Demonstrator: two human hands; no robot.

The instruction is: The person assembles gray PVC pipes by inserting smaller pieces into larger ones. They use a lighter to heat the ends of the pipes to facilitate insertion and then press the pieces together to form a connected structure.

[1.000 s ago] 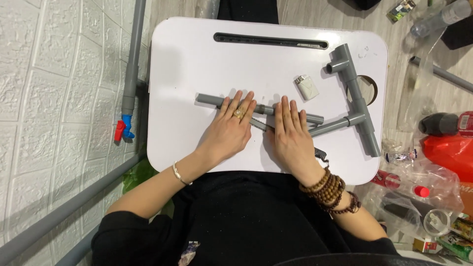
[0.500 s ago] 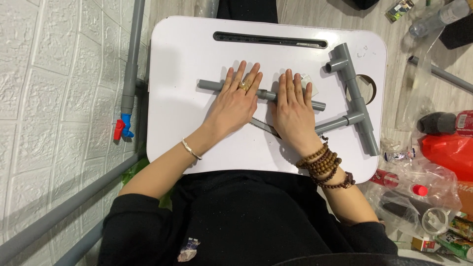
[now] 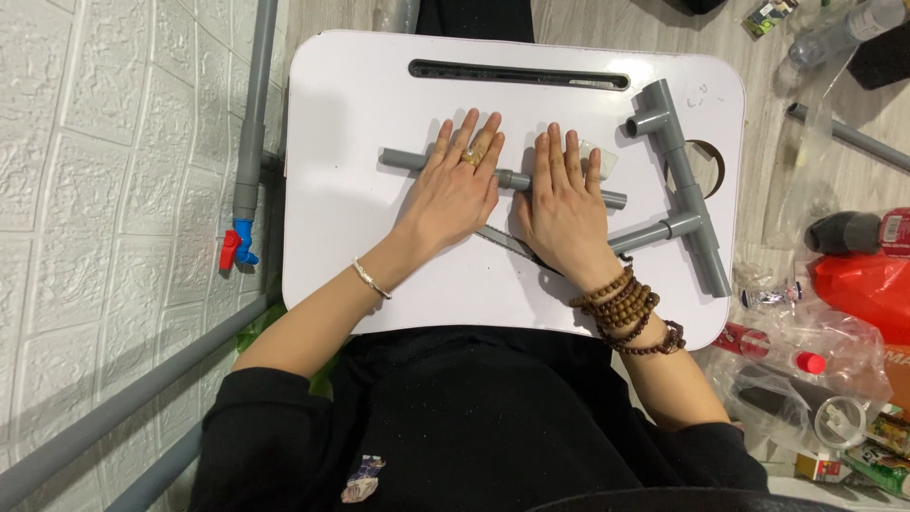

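Surface: white plastic lap table [image 3: 360, 237] with rounded corners, a dark slot along its far edge and a round cut-out at its right side; a white textured wall panel [image 3: 104, 190] is seen to the left, wooden flooring beyond.
Main thing: a long straight grey plastic pipe [image 3: 403, 159] is laid flat near the middle of the table, underneath both hands.
Long axis: the pipe runs left to right across the table, dipping slightly toward the right; its left end is exposed past the left fingers, its right end past the right hand.
Left hand [image 3: 455, 190]: laid flat, palm down, fingers spread a little and pointed away from the body; the pipe is crossed under the fingers, and a ring is worn.
Right hand [image 3: 564, 204]: laid flat, palm down, fingers nearly together, set across the same pipe just beside the left hand; beaded bracelets are worn at the wrist.
Nearer hand: neither; both are rested on the pipe, the left toward its left end.
Under the palms: a thin grey strip [image 3: 507, 245] is partly covered, its kind not clear.
Right of the hands: a grey pipe assembly with tee fittings [image 3: 687, 204] lies apart from the fingers, its long axis running away from the body.
Floor at right: red plastic bag [image 3: 872, 289] and clear bottles are piled.
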